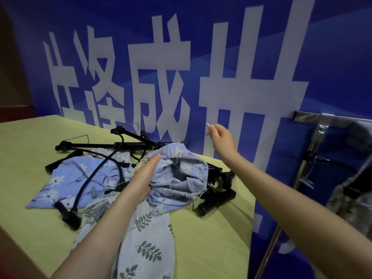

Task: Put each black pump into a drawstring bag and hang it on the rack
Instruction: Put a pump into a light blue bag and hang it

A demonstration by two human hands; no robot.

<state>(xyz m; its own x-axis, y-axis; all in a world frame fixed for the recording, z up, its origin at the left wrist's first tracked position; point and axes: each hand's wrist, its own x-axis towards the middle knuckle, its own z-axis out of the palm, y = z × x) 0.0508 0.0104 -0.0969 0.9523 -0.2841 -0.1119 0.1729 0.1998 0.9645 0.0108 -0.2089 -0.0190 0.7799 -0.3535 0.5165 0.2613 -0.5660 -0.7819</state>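
Yellow-green laminate covers the desk [211, 234], which meets a blue wall banner with large white characters [249, 93] along its far edge. Toward the left of the desk lies a flat blue floral fabric bag [66, 186], with a black floor pump with hose and T-handle [96, 172] sprawled across it; more black pump tubes [112, 144] lie behind, near the far edge. The left hand [144, 180] grips the bunched rim of a pale blue floral drawstring bag [181, 178], its fingers curled into the cloth, the bag mouth gaping toward the right with something dark inside. A grey leaf-print cloth bag [145, 238] trails from under that hand toward the near edge. Another black pump base [217, 198] sits just right of the held bag. The right hand [223, 139] is raised above the desk's far right corner, fingers pinched together on a thin pale drawstring [208, 125]. Past the desk's right edge stands a chrome wall rack [314, 137], with a blurred bag [350, 198] hanging on it.
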